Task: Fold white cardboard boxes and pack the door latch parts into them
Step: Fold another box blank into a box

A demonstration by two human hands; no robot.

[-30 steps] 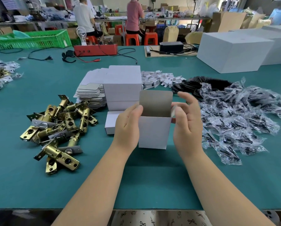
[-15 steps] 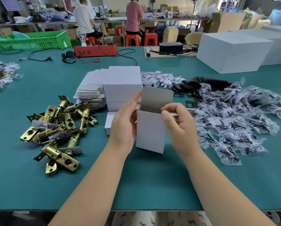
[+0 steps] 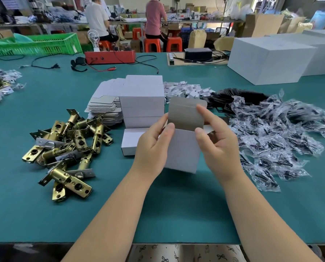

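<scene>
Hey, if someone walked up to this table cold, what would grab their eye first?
Probably the small white box held upright at centre, lid flap raised, between the left hand and right hand. Next, the heap of brass latches to its left and the pile of clear bagged parts to its right.

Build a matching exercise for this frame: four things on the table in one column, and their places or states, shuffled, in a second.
Things:
1. box
2. latches
3. bags
4. crate

Places or states:
A. far left on the table, green
B. heaped right of the hands, clear plastic
C. held in both hands, top flap up
D. piled left of the hands, brass

Pairs: 1-C, 2-D, 3-B, 4-A
</scene>
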